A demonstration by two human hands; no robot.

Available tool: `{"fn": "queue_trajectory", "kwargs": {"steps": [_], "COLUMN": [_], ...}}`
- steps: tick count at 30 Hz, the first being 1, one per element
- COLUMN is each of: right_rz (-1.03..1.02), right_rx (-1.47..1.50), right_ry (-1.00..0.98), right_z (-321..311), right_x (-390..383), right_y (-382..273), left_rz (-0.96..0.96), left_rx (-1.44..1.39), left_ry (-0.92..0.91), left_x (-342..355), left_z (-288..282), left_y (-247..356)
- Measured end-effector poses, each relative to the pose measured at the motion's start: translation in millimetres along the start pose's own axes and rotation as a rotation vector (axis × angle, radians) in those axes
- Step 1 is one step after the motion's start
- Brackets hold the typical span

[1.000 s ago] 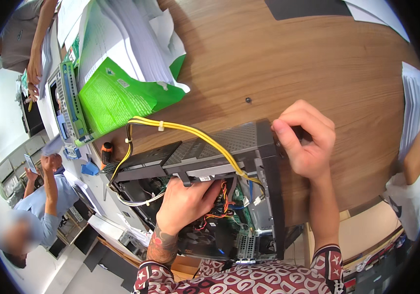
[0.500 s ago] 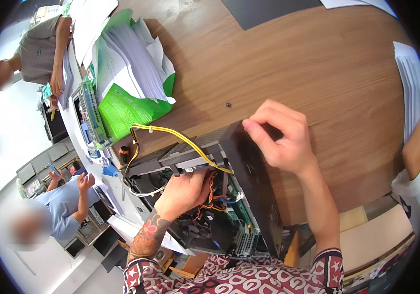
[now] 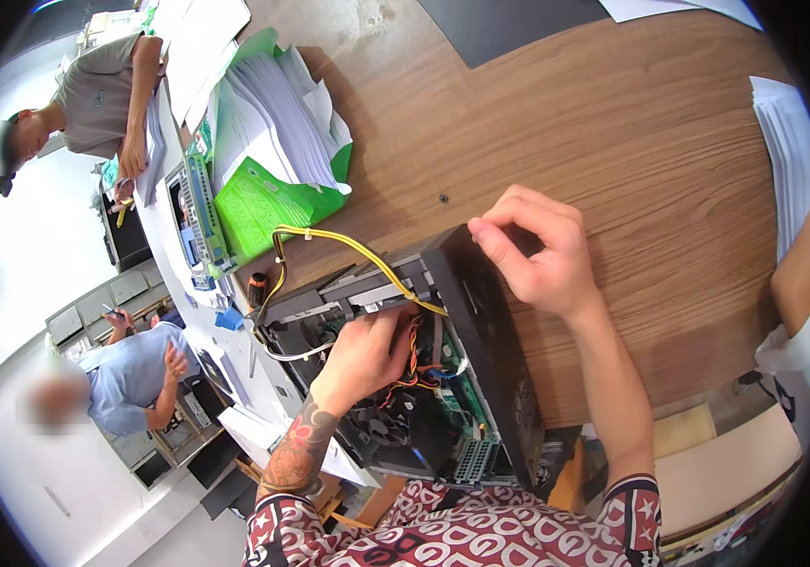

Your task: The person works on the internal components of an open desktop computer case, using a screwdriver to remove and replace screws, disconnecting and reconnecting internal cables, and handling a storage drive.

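Observation:
An open black computer case (image 3: 495,359) rests at the table's near side, showing a fan (image 3: 388,427), a green board and coloured wires. A yellow-and-black cable bundle (image 3: 358,248) loops over its upper edge. My left hand (image 3: 362,354) reaches inside among the wires, fingers curled; their tips and whatever they hold are hidden under the rail. My right hand (image 3: 542,250) is closed at the upper right corner of the case, thumb and bent fingers gripping its edge.
Beyond the case are an orange-and-black screwdriver (image 3: 257,288), a small dark piece (image 3: 443,198) and a torn green package of paper (image 3: 282,194) on the wooden table (image 3: 613,132). Two people (image 3: 103,104) work at the left; another person's arm (image 3: 788,283) shows at right, beside stacked paper.
The case has turned, showing more of its dark outer side, and my right hand has moved along with its corner. My left hand stays inside. The view has shifted, showing more of the upper-left person.

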State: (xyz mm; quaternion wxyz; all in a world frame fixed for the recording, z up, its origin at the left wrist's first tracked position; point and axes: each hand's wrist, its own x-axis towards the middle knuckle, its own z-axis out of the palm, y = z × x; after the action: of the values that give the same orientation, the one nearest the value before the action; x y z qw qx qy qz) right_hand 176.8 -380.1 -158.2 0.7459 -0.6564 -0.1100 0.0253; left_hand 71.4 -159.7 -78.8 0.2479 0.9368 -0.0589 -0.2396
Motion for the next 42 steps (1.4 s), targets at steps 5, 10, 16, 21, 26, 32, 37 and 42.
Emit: {"fn": "queue_trajectory", "kwargs": {"steps": [5, 10, 16, 21, 26, 32, 37, 42], "right_rz": [-0.019, -0.040, -0.005, 0.083, 0.049, -0.039, -0.078, -0.087], "right_rx": [-0.015, -0.033, -0.089, -0.019, -0.045, -0.156, -0.135, -0.117], "right_ry": [-0.017, -0.041, -0.054, -0.082, -0.114, -0.145, -0.100, -0.077], "right_z": [3, 1, 4, 7, -1, -1, -5, -5], "right_x": [0, 4, 3, -5, -5, -5, 0, 0], "right_y": [4, -3, -6, 2, 17, 10, 7, 12], "left_rz": [-0.156, -0.321, -0.325, -0.385, -0.347, -0.354, -0.361, -0.388], "left_rx": [-0.193, 0.003, 0.016, 0.027, 0.062, -0.021, 0.078, 0.056], "left_ry": [-0.059, 0.286, 0.434, 0.367, 0.366, 0.477, 0.390, 0.376], "left_x": [12, 17, 20, 18, 18, 14, 21, 20], "left_z": [-20, 17, 28, 28, 25, 39, 34, 35], "left_y": [33, 55, 52, 49, 61, 40, 52, 54]}}
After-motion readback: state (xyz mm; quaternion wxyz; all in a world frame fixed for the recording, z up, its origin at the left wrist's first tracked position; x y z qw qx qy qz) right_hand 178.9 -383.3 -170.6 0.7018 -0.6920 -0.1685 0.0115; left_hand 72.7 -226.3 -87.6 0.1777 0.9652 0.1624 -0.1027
